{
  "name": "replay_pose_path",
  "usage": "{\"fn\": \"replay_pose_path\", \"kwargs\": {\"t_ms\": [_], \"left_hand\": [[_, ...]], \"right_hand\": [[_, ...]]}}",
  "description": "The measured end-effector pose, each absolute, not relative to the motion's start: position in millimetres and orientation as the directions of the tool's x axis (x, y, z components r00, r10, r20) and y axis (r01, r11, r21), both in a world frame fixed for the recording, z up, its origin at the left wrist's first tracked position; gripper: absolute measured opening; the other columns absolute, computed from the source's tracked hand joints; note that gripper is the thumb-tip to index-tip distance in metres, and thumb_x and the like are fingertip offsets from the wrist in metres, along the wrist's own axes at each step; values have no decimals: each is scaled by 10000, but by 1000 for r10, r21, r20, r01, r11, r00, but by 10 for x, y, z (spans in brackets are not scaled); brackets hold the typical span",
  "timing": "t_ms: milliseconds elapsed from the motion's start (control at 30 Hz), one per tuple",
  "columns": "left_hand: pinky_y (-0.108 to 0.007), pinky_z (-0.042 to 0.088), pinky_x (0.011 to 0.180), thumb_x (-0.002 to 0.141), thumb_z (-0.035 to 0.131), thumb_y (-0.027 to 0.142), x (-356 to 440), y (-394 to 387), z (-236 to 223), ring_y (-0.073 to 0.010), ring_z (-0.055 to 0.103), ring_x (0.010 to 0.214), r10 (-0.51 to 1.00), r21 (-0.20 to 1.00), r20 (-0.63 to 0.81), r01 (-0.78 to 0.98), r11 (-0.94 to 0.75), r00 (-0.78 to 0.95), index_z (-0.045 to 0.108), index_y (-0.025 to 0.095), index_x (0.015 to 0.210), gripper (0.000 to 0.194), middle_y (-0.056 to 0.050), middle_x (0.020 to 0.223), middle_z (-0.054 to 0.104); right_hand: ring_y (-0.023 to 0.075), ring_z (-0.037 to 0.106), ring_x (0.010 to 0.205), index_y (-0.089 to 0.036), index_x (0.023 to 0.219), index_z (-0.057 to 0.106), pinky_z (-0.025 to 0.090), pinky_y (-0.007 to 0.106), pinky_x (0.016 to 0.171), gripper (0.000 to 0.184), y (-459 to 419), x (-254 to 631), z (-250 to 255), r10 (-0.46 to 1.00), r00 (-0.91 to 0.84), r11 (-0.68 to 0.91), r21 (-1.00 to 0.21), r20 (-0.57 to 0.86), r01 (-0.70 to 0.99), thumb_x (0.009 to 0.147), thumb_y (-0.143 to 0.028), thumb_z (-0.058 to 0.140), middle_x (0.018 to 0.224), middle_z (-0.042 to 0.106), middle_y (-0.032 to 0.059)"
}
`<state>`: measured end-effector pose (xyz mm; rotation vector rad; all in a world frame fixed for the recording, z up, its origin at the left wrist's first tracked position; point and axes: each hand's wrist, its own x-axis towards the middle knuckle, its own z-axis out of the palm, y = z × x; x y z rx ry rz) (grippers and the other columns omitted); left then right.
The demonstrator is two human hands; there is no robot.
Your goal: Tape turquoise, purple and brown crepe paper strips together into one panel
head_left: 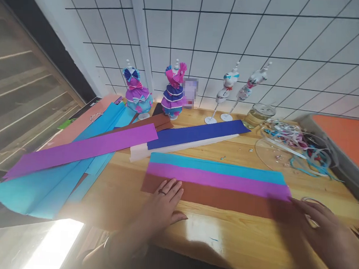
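Three layered crepe paper strips lie across the wooden table in front of me: a light blue strip [219, 165] at the back, a purple paper strip [225, 182] in the middle, and a brown strip [224, 200] nearest me. My left hand [166, 201] rests flat on the left end of the brown strip, its fingers stretched and a ring on one. At the right end, the fingertips of my right hand [321, 224] close on the corner of the purple strip; its thumb is hidden. Pale loops, like scissor handles [315, 200], show beside and beneath that hand.
Behind lie a dark blue strip [197, 134], another purple strip [86, 148] and light blue sheets [46, 188]. Two dressed mini mannequins [173, 94] and two barer ones [227, 87] stand by the wall. Tangled ribbons [298, 143] and a glass jar [261, 114] sit right.
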<state>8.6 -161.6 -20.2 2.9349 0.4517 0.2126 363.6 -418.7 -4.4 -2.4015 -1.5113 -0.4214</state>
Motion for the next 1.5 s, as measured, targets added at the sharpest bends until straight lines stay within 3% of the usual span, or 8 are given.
{"fn": "replay_pose_path", "kwargs": {"t_ms": [200, 433, 667, 833, 967, 1133, 1267, 1500], "left_hand": [[-447, 357, 1054, 861, 388, 607, 103, -1614, -268, -267, 364, 1311, 297, 166, 176, 269, -949, 938, 512, 156, 1280, 628, -97, 1378, 466], [-457, 393, 1021, 860, 417, 584, 115, -1608, -289, -277, 405, 1283, 289, 117, 225, 268, -956, 930, 535, 159, 1257, 593, -100, 1348, 500], [-462, 428, 976, 876, 383, 577, 135, -1539, -314, -290, 466, 1229, 242, 95, 268, 225, -970, 932, 574, 144, 1209, 579, -120, 1294, 548], [-405, 475, 926, 919, 379, 467, 200, -1454, -185, -244, 577, 1093, 253, 153, 338, 212, -965, 907, 566, 178, 1219, 457, -107, 1207, 615], [-393, 482, 900, 918, 415, 395, 294, -1425, -57, -243, 578, 1074, 260, 179, 368, 206, -962, 893, 543, 171, 1232, 406, -107, 1176, 627], [-383, 492, 825, 883, 479, 266, 364, -1360, 33, -223, 616, 945, 227, 310, 207, 156, -938, 952, 626, 214, 1087, 256, -62, 978, 687], [-305, 491, 753, 850, 495, 186, 337, -1224, 140, -175, 640, 843, 265, 492, 54, 205, -846, 963, 672, 240, 939, 206, -9, 901, 705], [-289, 493, 801, 840, 477, 191, 453, -821, 342, -171, 642, 912, 413, 574, -17, 347, -741, 911, 649, 220, 1063, 283, -25, 1019, 696]], "right_hand": [[229, 598, 989, -256, 1139, 621, 506, 389, 820, 340, -3531, 3120, 117, 957, 224, -171, -263, 185, 949, 906, -378, 406, 1100, 643, 89], [211, 595, 918, -245, 1074, 648, 513, 372, 759, 318, -3565, 3318, -54, 970, 203, -165, -250, 135, 954, 909, -373, 408, 1003, 658, 84], [184, 581, 790, -236, 835, 668, 480, 354, 719, 309, -3668, 3326, 13, 975, 201, -172, -256, 91, 951, 917, -352, 394, 845, 644, 70], [199, 594, 914, -244, 948, 652, 473, 372, 787, 250, -3760, 3149, 228, 964, 233, -194, -265, 125, 944, 917, -327, 419, 999, 658, 71], [179, 614, 871, -264, 978, 637, 486, 348, 772, 246, -3841, 2981, 337, 971, 218, -176, -312, 103, 934, 928, -294, 398, 943, 675, 43], [178, 626, 795, -260, 980, 633, 503, 320, 696, 220, -3920, 2908, 375, 956, 237, -165, -352, 172, 921, 912, -308, 430, 843, 672, 46], [177, 626, 804, -256, 966, 627, 506, 313, 709, 239, -3937, 3033, 403, 943, 313, -240, -426, 109, 872, 915, -341, 409, 871, 670, 47], [173, 634, 764, -246, 930, 626, 517, 278, 665, 277, -3697, 3662, 313, 918, 393, -357, -540, -53, 762, 878, -450, 445, 878, 683, 35]]}}
